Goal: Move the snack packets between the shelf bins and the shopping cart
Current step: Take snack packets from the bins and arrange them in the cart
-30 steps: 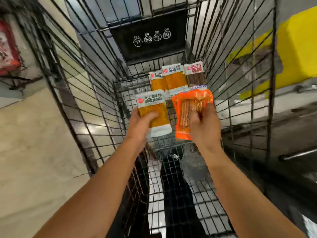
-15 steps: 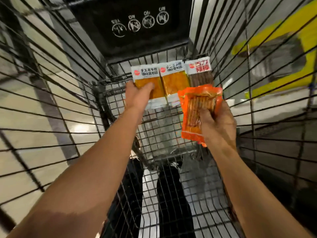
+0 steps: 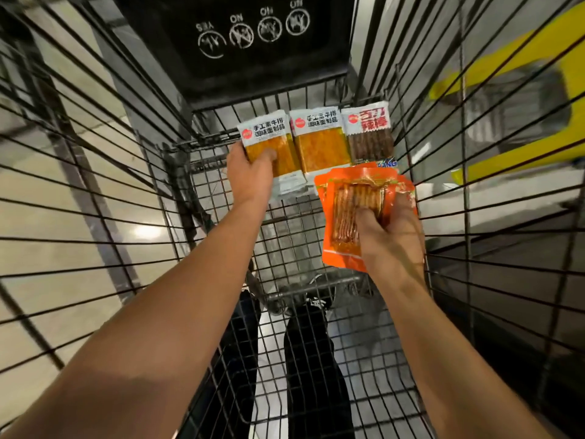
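Observation:
Both my arms reach into the wire shopping cart [image 3: 133, 191]. My left hand [image 3: 250, 175] grips a white-and-yellow snack packet [image 3: 269, 144] at the far end of the cart floor, at the left of a row. Beside it lie a second yellow packet [image 3: 319, 144] and a brown stick-snack packet [image 3: 368, 134]. My right hand [image 3: 389, 236] holds orange packets [image 3: 345, 210] above the cart floor, thumb pressed on the front. A blue packet edge [image 3: 387, 163] peeks out behind them.
The cart's black child-seat flap [image 3: 228, 42] with white icons stands at the far end. Wire walls close in on both sides. My dark trouser legs [image 3: 304, 359] show through the cart floor. A yellow fixture [image 3: 506, 74] lies outside on the right.
My left hand carried its yellow packet forward and set it at the left end of the row. My right hand with the orange packets lowered a little.

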### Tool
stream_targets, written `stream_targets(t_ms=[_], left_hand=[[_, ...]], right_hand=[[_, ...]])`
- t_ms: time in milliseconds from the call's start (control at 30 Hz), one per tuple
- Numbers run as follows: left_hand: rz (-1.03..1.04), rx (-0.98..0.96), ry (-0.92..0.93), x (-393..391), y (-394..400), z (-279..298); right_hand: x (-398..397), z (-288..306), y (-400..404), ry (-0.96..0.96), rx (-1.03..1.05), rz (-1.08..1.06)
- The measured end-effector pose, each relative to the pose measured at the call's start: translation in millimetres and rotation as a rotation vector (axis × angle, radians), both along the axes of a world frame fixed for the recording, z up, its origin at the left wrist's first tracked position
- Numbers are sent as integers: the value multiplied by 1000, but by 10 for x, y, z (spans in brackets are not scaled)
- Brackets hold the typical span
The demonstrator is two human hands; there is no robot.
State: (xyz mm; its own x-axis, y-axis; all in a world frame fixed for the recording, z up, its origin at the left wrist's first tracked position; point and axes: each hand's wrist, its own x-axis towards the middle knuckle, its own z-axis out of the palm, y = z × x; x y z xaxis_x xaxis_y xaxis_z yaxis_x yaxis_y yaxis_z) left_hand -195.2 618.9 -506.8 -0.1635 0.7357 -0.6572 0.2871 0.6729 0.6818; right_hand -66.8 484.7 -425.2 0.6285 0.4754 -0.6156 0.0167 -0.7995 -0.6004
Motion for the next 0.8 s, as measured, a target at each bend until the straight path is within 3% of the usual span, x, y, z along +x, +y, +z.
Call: stream_targets(t_ms=[233,800], left_hand=[[-170,71,13,-25,-33,-28],[-159,66,32,-35,37,11]], right_hand=[[-49,-80,14,68,2,31],[-89,-110,-29,84,10,30]])
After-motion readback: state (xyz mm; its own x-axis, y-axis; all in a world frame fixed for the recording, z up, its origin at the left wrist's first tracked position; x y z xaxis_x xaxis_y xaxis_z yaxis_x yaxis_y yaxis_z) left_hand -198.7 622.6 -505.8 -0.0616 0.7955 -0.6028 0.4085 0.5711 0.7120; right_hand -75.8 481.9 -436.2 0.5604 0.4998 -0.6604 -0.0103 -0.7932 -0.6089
